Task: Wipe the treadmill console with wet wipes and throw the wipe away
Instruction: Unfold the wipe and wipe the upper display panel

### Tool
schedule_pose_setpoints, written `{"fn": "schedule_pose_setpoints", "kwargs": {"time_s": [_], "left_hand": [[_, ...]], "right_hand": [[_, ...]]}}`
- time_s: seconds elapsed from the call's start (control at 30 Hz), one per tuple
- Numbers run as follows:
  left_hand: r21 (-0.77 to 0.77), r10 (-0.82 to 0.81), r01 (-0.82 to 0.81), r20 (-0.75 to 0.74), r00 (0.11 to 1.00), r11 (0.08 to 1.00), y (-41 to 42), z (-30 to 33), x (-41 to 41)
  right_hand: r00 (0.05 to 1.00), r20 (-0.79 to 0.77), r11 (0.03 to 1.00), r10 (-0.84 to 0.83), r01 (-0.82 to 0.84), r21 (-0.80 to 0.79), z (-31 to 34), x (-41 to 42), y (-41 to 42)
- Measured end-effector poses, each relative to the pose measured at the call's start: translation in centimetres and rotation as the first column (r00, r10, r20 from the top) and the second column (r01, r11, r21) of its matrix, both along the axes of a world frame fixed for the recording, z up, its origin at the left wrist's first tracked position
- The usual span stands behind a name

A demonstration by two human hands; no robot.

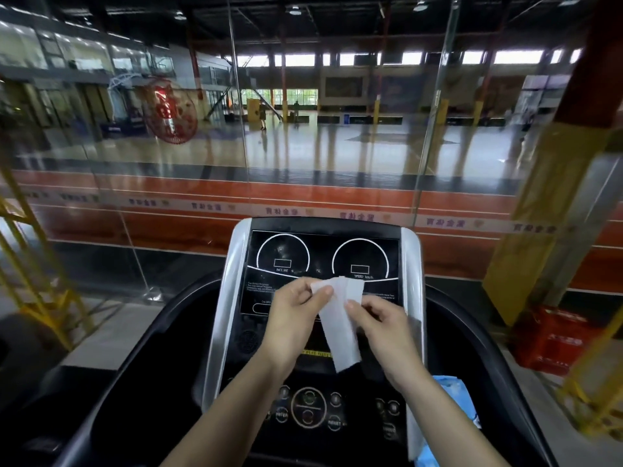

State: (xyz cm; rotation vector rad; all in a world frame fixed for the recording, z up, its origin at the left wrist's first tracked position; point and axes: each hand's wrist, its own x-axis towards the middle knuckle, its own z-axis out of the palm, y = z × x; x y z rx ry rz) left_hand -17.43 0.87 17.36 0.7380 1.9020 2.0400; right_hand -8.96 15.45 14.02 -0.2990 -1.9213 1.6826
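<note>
Ahead, tall clear glass wall panels (168, 163) carrying a round red paper-cut decal (171, 111) at upper left and a frosted band of purple characters (337, 212) low across. Beyond the glass, an orange running track with white lane lines (303, 193), then a glossy wooden sports court floor (320, 146) under a dark steel-trussed roof (303, 25). Far off, two small standing figures (262, 116). At right, a yellow-padded column (546, 197) beside red plastic crates (549, 338). At left, a yellow metal frame (43, 281).
</note>
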Motion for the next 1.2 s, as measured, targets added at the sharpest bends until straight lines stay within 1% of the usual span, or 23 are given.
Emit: {"fn": "schedule_pose_setpoints", "kwargs": {"time_s": [0.17, 0.27, 0.33, 0.4, 0.47, 0.57, 0.6, 0.63, 0.7, 0.73, 0.8, 0.87, 0.9, 0.97, 1.07, 1.13, 1.2], "left_hand": [[0.027, 0.067, -0.067, 0.008, 0.998, 0.997, -2.1, 0.1, -4.4], [-0.040, 0.065, -0.066, -0.039, 0.997, 0.997, -3.3, 0.1, -6.5], [-0.095, 0.067, -0.073, -0.060, 0.996, 0.993, -3.8, 0.1, -7.5], [-0.124, 0.081, -0.087, -0.049, 0.995, 0.988, -4.3, 0.1, -8.3], [-0.142, 0.057, -0.057, -0.007, 0.998, 0.988, -4.9, -0.1, -9.4], [-0.091, -0.037, 0.046, 0.100, 0.994, 0.995, -6.2, 0.2, -10.4], [-0.082, -0.061, 0.070, 0.107, 0.992, 0.994, -6.5, 0.2, -10.7], [-0.099, -0.071, 0.079, 0.082, 0.994, 0.992, -6.8, 0.2, -10.9], [-0.184, -0.072, 0.069, -0.006, 0.997, 0.981, -7.2, -0.1, -11.5], [-0.218, -0.070, 0.057, -0.054, 0.996, 0.974, -7.3, -0.3, -11.8], [-0.248, -0.039, -0.004, -0.168, 0.985, 0.969, -7.8, -0.4, -12.2], [-0.246, 0.006, -0.087, -0.314, 0.949, 0.965, -8.3, -0.4, -12.6], [-0.245, 0.010, -0.111, -0.380, 0.925, 0.963, -8.5, -0.3, -12.9], [-0.254, 0.004, -0.132, -0.449, 0.893, 0.958, -8.8, -0.5, -13.7], [-0.321, 0.009, -0.167, -0.440, 0.898, 0.932, -9.2, -0.4, -14.5], [-0.293, 0.001, -0.121, -0.380, 0.925, 0.948, -9.4, -0.1, -14.7], [-0.274, -0.020, -0.073, -0.320, 0.947, 0.959, -9.4, 0.1, -14.4]], "right_hand": [[0.998, -0.042, 0.999, -0.047, 0.046, -0.028, 1.4, -2.7, 0.1], [0.996, -0.035, 0.995, -0.085, 0.083, -0.053, 2.2, -4.2, -0.3], [0.994, -0.037, 0.994, -0.106, 0.105, -0.021, 2.4, -5.4, -0.6], [0.994, -0.040, 0.995, -0.098, 0.099, 0.021, 2.6, -6.4, -1.0], [0.996, -0.026, 0.995, -0.085, 0.086, 0.041, 2.8, -7.2, -1.5], [0.997, 0.000, 0.997, -0.072, 0.072, 0.038, 3.5, -8.1, -2.2], [0.998, 0.015, 0.997, -0.061, 0.060, 0.051, 3.6, -8.4, -2.3], [0.999, 0.039, 0.997, -0.037, 0.034, 0.068, 3.6, -8.7, -2.4], [0.995, 0.098, 0.991, 0.022, -0.035, 0.131, 3.6, -9.2, -2.9], [0.991, 0.131, 0.981, 0.025, -0.049, 0.186, 3.6, -9.4, -3.3], [0.987, 0.162, 0.942, -0.013, -0.042, 0.334, 3.4, -9.9, -3.9], [0.986, 0.147, 0.873, -0.080, -0.002, 0.488, 3.3, -10.3, -4.4], [0.986, 0.128, 0.843, -0.108, 0.023, 0.538, 3.3, -10.3, -4.6], [0.986, 0.098, 0.834, -0.133, 0.058, 0.549, 3.5, -10.4, -5.0], [0.987, 0.099, 0.887, -0.123, 0.065, 0.458, 3.6, -10.7, -5.2], [0.987, 0.098, 0.908, -0.130, 0.079, 0.412, 3.7, -10.9, -5.8], [0.980, 0.068, 0.902, -0.185, 0.142, 0.407, 3.6, -11.2, -6.6]]}}
